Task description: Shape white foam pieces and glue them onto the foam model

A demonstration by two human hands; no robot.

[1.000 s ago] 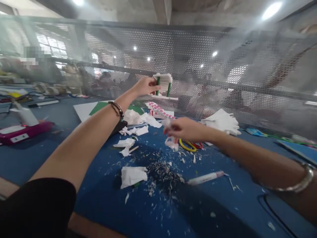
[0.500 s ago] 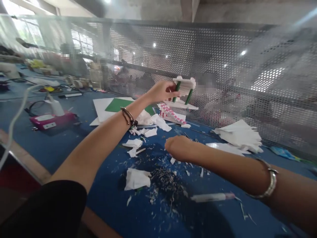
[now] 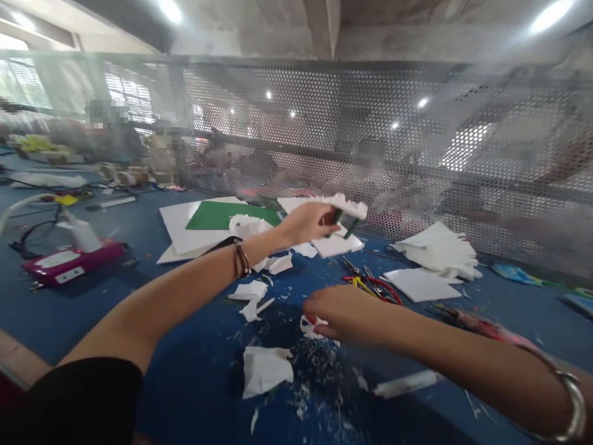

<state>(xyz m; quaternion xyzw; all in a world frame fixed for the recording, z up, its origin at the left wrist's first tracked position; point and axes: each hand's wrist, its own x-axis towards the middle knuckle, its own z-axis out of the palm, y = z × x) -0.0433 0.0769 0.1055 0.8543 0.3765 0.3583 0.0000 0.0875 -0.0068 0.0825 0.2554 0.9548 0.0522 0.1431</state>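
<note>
My left hand (image 3: pixel 309 223) is stretched out over the blue table (image 3: pixel 115 296) and grips a small paper model (image 3: pixel 345 215) with a white frilled top, green posts and a white base. My right hand (image 3: pixel 340 314) hovers low over a pile of paper shavings (image 3: pixel 319 358), its fingers curled round a small white and red scrap (image 3: pixel 309 326). A crumpled white paper piece (image 3: pixel 266 369) lies just left of the shavings. A white pen (image 3: pixel 405 384) lies under my right forearm.
Scissors with red and yellow handles (image 3: pixel 370 283) lie behind my right hand. A stack of white sheets (image 3: pixel 438 250), a flat white sheet (image 3: pixel 420 284), green card on white board (image 3: pixel 217 216) and a pink device (image 3: pixel 69 262) stand around. A perforated metal screen (image 3: pixel 417 142) closes the far edge.
My left hand has lowered the paper model toward the table. My right hand has drawn back toward me over the shavings. The camera has shifted.
</note>
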